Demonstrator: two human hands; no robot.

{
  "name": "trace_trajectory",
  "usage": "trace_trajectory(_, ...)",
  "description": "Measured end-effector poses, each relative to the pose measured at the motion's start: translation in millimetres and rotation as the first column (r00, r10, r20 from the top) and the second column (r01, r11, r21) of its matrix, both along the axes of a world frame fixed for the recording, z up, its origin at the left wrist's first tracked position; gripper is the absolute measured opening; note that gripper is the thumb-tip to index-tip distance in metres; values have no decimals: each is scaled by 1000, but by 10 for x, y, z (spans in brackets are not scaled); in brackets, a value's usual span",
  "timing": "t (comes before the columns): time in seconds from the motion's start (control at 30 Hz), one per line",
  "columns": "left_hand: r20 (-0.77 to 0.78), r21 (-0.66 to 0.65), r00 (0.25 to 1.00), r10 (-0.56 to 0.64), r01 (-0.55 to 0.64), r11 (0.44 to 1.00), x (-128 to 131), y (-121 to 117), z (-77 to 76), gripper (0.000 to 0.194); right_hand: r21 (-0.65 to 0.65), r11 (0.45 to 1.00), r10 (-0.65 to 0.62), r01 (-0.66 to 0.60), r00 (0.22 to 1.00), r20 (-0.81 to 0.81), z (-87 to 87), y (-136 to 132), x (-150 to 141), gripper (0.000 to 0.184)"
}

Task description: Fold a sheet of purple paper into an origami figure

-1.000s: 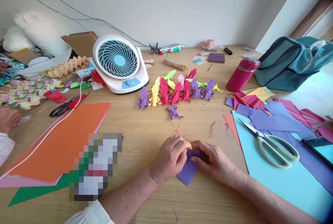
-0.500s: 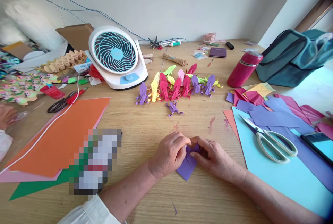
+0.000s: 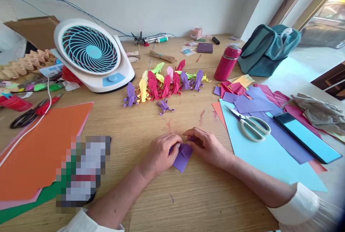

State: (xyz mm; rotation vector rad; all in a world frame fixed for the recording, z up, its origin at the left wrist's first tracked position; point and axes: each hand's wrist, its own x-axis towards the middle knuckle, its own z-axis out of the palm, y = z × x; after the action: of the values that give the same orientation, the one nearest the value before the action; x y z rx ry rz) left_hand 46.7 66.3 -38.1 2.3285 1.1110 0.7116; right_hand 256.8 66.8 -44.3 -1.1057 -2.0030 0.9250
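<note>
A small folded piece of purple paper [image 3: 182, 160] is held between my two hands, low over the wooden table [image 3: 151, 203]. My left hand [image 3: 161, 151] pinches its left side between thumb and fingers. At its upper right edge, the thumb and bent fingers of my right hand [image 3: 208, 148] grip the paper. My fingers hide its upper part. Farther back stand several folded paper figures [image 3: 166, 84] in red, purple, yellow and green. One purple paper figure [image 3: 164, 106] lies in front of that group.
On the right, scissors [image 3: 250, 122] lie on light blue paper [image 3: 242, 153], near purple sheets and a phone [image 3: 307, 136]. Orange paper [image 3: 45, 145] and a blurred-out device [image 3: 86, 172] are on the left. Behind stand a fan [image 3: 91, 52], a red flask [image 3: 228, 61] and a teal bag [image 3: 269, 50].
My view has turned to the right, so everything sits farther left. Both hands still hold the purple paper, and my right fingers have shifted along its upper edge.
</note>
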Motion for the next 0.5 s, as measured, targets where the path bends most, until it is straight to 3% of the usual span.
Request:
trace_trajectory(0.13,-30,-32,998,-63,62,998,-30,-80,35,13,-21,998,67,-67,998,20,39,-61,97,30)
trace_trajectory(0.33,-69,10,997,-30,31,999,5,-147,2,10,96,984,142,-147,988,63,35,-142,169,16)
trace_trajectory(0.5,-116,106,993,-38,51,993,18,-175,9,5,222,951,184,-215,971,153,19,-157,179,16)
